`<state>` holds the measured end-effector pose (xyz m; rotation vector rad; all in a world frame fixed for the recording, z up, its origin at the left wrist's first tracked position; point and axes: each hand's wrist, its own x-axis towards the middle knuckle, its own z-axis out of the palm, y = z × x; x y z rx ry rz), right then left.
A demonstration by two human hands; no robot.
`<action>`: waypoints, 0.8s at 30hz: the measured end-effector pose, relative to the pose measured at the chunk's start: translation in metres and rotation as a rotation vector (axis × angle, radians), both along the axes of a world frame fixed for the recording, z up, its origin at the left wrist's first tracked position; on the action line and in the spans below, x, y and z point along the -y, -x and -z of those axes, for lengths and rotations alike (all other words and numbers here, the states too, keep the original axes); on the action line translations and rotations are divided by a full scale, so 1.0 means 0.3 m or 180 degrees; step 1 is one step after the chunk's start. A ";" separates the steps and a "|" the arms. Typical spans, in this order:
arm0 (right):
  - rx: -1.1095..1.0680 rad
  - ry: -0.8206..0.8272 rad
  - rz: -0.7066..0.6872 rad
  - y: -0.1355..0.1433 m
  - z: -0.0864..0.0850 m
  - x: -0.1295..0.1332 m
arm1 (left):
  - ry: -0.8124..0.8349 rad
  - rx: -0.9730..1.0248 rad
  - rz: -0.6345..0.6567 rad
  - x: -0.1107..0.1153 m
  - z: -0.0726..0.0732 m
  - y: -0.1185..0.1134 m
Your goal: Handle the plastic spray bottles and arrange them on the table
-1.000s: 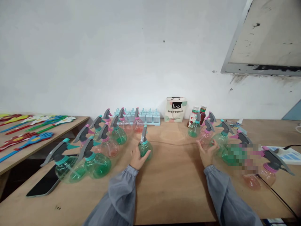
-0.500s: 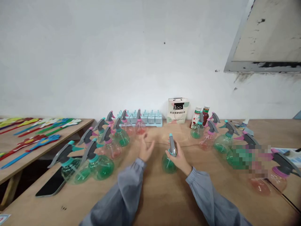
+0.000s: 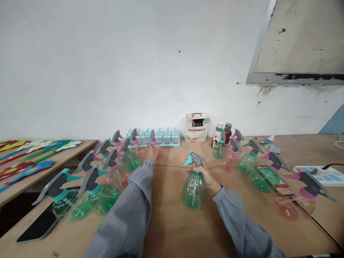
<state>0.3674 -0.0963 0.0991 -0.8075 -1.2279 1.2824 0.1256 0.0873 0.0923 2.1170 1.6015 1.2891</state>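
Note:
My right hand [image 3: 206, 176] grips a green spray bottle [image 3: 193, 193] at its neck from the right side. That bottle stands slightly tilted in the middle of the table, its turquoise nozzle pointing left. My left hand [image 3: 151, 153] is closed about a pink spray bottle [image 3: 159, 152] at the back, its fingers partly hidden and blurred. The grey trigger head of this bottle shows above the hand. To the left of my left hand stand several green spray bottles [image 3: 131, 161] and pink ones [image 3: 118, 175].
More spray bottles [image 3: 248, 163] stand in a row at right. Against the wall are a light-blue popsicle mold [image 3: 166, 139], a paper bag [image 3: 197, 129] and two drink bottles [image 3: 218, 135]. A phone [image 3: 37, 224] lies at left, a cable [image 3: 319, 216] at right. Hand-shaped clappers [image 3: 34, 168] cover a side table.
My left hand has moved back and left to the pink spray bottle. The green bottle in my right hand has turned, its nozzle now pointing left. The view has shifted slightly right.

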 end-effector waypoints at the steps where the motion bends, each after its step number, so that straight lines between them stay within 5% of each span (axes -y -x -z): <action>1: -0.0068 -0.0023 -0.0127 -0.006 -0.022 -0.010 | 0.0066 -0.0048 -0.0162 0.040 0.019 0.005; 4: -0.0004 -0.0133 -0.0400 -0.014 -0.088 -0.029 | 0.0093 -0.0447 -0.0543 0.190 0.088 0.034; 9: -0.0010 -0.0281 -0.0865 0.016 -0.161 -0.024 | -0.0475 -0.0411 -0.0561 0.390 0.209 0.098; 14: -0.0183 -0.0163 -0.1158 0.068 -0.152 -0.050 | -0.0562 0.0278 0.0104 0.400 0.270 0.117; 24: -0.0257 0.0251 -0.0952 0.071 -0.124 -0.095 | -0.0399 0.0609 0.0673 0.397 0.249 0.115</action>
